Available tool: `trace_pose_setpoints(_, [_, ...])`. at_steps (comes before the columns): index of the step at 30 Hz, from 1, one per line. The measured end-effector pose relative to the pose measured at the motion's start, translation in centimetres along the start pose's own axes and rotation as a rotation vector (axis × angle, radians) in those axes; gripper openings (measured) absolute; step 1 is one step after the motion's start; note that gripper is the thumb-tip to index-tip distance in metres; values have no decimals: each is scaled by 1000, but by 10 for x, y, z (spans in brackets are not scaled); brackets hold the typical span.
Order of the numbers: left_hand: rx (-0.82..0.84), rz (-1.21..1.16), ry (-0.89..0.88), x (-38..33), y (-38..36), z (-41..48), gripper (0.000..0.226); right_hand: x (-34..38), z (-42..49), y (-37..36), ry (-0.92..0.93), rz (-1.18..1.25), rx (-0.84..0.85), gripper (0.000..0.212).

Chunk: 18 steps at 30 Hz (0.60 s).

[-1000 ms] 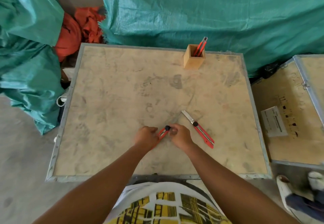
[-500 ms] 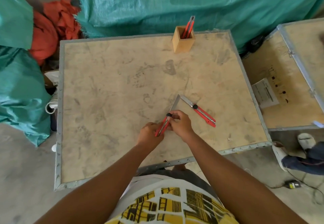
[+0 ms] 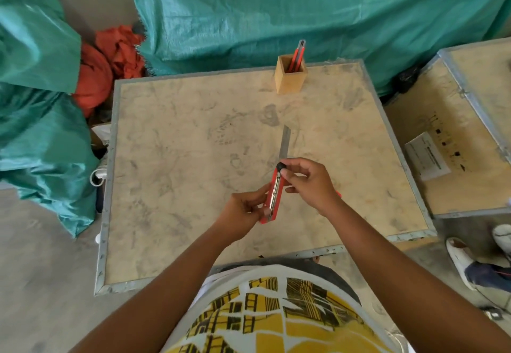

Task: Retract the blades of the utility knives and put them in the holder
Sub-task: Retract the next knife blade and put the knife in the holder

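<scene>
I hold a red utility knife [image 3: 274, 198] above the middle of the wooden crate top [image 3: 179, 164], its long steel blade [image 3: 284, 142] fully out and pointing away from me. My left hand [image 3: 246, 210] grips the lower part of the handle. My right hand [image 3: 309, 180] pinches the black slider knob at the top of the handle. A second red knife lies on the crate behind my right hand; only a red tip [image 3: 338, 194] shows. The wooden holder [image 3: 290, 79] stands at the far edge with red knives [image 3: 298, 55] upright in it.
Green tarpaulin [image 3: 276, 12] covers things behind and to the left of the crate, with orange cloth [image 3: 107, 62] between. Another crate [image 3: 456, 142] with a paper label stands to the right. A person's shoe [image 3: 459, 258] is on the floor at lower right.
I have lifted the knife off the crate top and turned it so the blade points straight away. The head view shifted, and my right hand now hides most of the second knife.
</scene>
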<state>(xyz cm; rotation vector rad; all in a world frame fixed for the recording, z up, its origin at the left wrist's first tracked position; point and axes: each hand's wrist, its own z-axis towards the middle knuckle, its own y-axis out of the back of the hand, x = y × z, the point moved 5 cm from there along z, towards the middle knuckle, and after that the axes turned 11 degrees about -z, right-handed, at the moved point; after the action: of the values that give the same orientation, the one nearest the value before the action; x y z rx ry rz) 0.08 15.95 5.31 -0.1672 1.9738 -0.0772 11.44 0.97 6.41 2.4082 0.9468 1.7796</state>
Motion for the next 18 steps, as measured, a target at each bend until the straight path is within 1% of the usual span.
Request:
trace_pose_setpoints(4, [-119,-178,-19,-11,-10,2,53,13,-5,7,132,-172,140,23])
trace_pose_setpoints(6, [-180,-261,-33,-17,-16,4,51,17,-6,12,201,-235,182,23])
trace_pose_setpoints(9, [-219,-353,-60,-27,-29,8,50,28,-4,26,313,-312,225,25])
trace_pose_setpoints(12, [-210,-414,-70,-34,-43,10,51,41,-2,43,392,-370,269,25])
trace_pose_setpoints(14, [-174,-436,-78,-39,-51,12,54,48,1,55,423,-381,279,24])
trace_pose_setpoints(18, [-122,-425,-121,-51,-65,17,63,53,5,76,426,-430,344,25])
